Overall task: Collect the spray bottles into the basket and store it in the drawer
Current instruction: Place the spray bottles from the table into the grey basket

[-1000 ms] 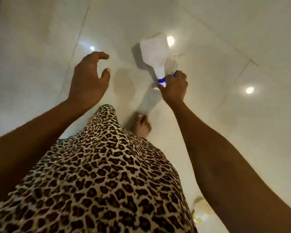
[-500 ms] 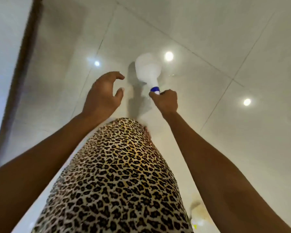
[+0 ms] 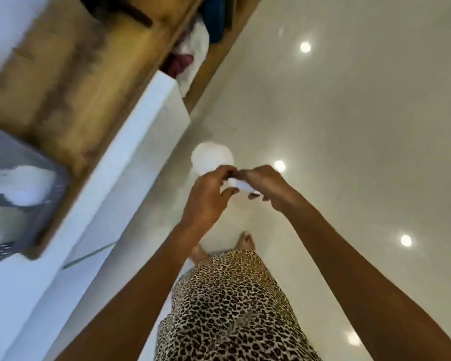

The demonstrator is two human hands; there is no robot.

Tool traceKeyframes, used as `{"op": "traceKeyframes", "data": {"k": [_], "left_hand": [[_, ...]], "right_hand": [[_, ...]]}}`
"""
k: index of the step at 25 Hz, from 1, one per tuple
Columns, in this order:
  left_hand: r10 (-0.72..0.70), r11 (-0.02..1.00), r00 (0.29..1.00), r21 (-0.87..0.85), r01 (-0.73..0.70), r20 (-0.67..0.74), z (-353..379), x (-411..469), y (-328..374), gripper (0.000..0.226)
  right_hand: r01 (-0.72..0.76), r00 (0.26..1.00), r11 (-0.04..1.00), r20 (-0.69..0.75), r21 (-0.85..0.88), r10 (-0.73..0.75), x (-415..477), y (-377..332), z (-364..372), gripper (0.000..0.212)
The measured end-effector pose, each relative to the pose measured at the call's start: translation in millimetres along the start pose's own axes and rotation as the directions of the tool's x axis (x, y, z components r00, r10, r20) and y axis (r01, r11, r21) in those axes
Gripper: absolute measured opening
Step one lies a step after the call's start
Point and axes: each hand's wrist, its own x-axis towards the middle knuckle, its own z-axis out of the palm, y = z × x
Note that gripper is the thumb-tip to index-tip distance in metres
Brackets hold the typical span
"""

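Head view
Open room: the floor (image 3: 349, 152) runs bare to the right of and beyond the hands, with only ceiling-light reflections on it
Left boundary: the white drawer front (image 3: 141, 142) runs diagonally from lower left to upper middle; its far corner ends near the spray bottle
Drawer (image 3: 71, 82): pulled out, top open, wooden inside showing beyond the basket
Upper boundary: a second wooden compartment (image 3: 193, 45) past the drawer front holds bunched clothes in white, dark red and blue
Spray bottle (image 3: 212, 157): in the air over the floor, just right of the drawer front's corner, body pointing away from the camera, sprayer end between the two hands
Left hand (image 3: 208, 194): fingers and thumb curled round the bottle's neck end
Right hand (image 3: 268, 188): fingers curled over the sprayer end, fingertips meeting those of the left hand
Basket (image 3: 0, 252): inside the drawer at the left frame edge, blurred
Second bottle (image 3: 24, 183): lying in the basket, blue part at the frame edge
Lower edge: leopard-print dress (image 3: 232, 308) and bare feet (image 3: 246, 241) below the hands
Materials: floor glossy pale tile with thin joints; drawer front smooth and white; drawer inside matt wood grain; basket grey with a perforated wall; both bottles white plastic, the held one rounded
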Motion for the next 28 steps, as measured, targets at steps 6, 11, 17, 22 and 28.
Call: {"op": "traceKeyframes", "data": {"k": [6,11,17,22,28], "left_hand": [[-0.035,0.993,0.896,-0.117,-0.018,-0.442,-141,-81,50,0.023],[-0.181,0.971,0.763,-0.236,0.038,-0.621,-230,-129,49,0.021],[-0.240,0.957,0.606,-0.291,0.015,-0.758,-306,-191,23,0.020],[-0.265,0.953,0.539,-0.301,0.023,-0.799,-353,-231,-4,0.028],[-0.402,0.915,0.408,-0.380,0.136,-0.820,-389,-262,-49,0.032]], "right_hand": [[0.303,0.949,0.953,0.096,-0.021,-0.300,-152,-111,14,0.023],[0.661,0.720,0.645,0.082,-0.382,-0.689,-229,-173,66,0.026],[0.776,0.356,0.153,0.225,-0.611,-0.907,-274,-230,147,0.030],[0.799,0.247,-0.007,0.339,-0.601,-0.908,-291,-263,212,0.027],[0.827,0.210,-0.006,0.318,-0.562,-0.924,-266,-308,263,0.028]]}}
